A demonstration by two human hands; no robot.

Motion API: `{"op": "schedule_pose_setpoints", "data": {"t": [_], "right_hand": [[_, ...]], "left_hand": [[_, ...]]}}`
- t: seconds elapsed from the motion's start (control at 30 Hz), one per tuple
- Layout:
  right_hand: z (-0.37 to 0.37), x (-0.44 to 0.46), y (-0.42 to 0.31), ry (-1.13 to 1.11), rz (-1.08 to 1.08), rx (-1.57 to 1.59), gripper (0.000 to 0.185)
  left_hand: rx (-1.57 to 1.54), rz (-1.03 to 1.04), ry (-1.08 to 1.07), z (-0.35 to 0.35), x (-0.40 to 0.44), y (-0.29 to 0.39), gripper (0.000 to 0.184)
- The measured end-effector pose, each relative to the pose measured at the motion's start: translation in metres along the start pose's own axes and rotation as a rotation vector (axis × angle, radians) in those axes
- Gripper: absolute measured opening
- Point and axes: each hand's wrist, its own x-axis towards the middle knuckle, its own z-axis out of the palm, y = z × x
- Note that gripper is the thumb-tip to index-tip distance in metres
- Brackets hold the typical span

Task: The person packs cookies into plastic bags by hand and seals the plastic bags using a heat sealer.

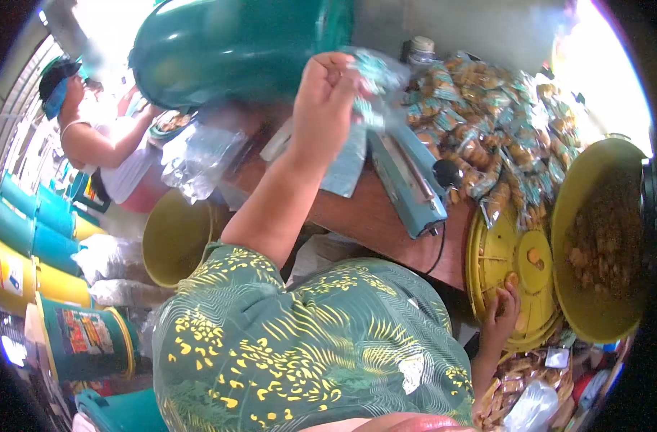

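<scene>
Raised over the table, my left hand (328, 93) pinches a clear plastic bag with teal print (375, 75). Below and to its right lies a blue bag sealer (408, 180) on the brown table (357, 223). A flat translucent bag (346, 165) rests beside the sealer. My right hand (505, 309) is over a yellow lid (487, 266), its fingers closed around a small brown piece (512, 279). Another small brown piece (534, 255) sits on the lid. A heap of filled, printed bags (487, 115) covers the table's right part.
A yellow tub (602, 158) with brown pieces stands at the right. A large green container (220, 54) lies beyond the table. Another person (91, 137) is at the left, near an open yellow bucket (174, 237) and a green bucket (87, 338).
</scene>
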Motion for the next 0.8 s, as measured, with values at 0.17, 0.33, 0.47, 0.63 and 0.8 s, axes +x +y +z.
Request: {"op": "schedule_pose_setpoints", "data": {"t": [0.17, 0.33, 0.47, 0.63, 0.8], "right_hand": [[-0.016, 0.016, -0.068, -0.016, -0.034, 0.566, 0.027], [-0.024, 0.025, -0.098, 0.007, 0.130, 0.748, 0.025], [-0.038, 0.021, -0.064, 0.099, 0.091, 0.477, 0.009], [-0.047, 0.022, -0.056, -0.025, 0.062, -0.027, 0.015], [-0.056, 0.070, -0.018, -0.110, 0.057, 0.129, 0.032]], "left_hand": [[0.418, 0.445, -0.709, 0.068, -0.070, -0.027, 0.023], [0.185, 0.528, -1.093, 0.136, -0.118, -0.063, 0.031], [0.076, 0.248, -1.126, 0.172, -0.131, -0.091, 0.022], [0.287, 0.104, -1.380, 0.186, -0.145, -0.131, 0.023], [0.170, -0.175, -1.134, 0.187, -0.146, -0.169, 0.015]]}}
